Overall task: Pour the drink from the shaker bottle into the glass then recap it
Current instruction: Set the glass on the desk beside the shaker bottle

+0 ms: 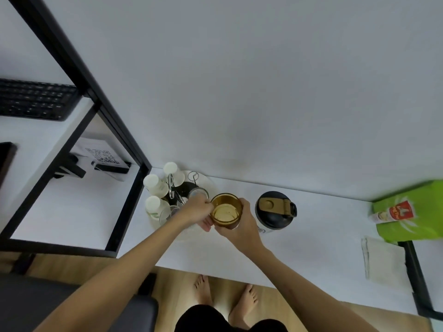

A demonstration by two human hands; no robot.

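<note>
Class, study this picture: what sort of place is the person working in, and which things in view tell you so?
Probably a home or small office work corner, not a kitchen. A black computer keyboard lies on a white desk with a black metal frame, a round tray of upturned white cups stands against the plain wall, and the floor is wood.

A person's bare arms extend without sleeves, watch or rings, the left hand (pixel 199 209) and right hand (pixel 242 224) likewise unadorned. Below, dark clothing (black, seemingly shorts) covers the legs above bare feet (pixel 244 300), no shoes or socks.
</note>
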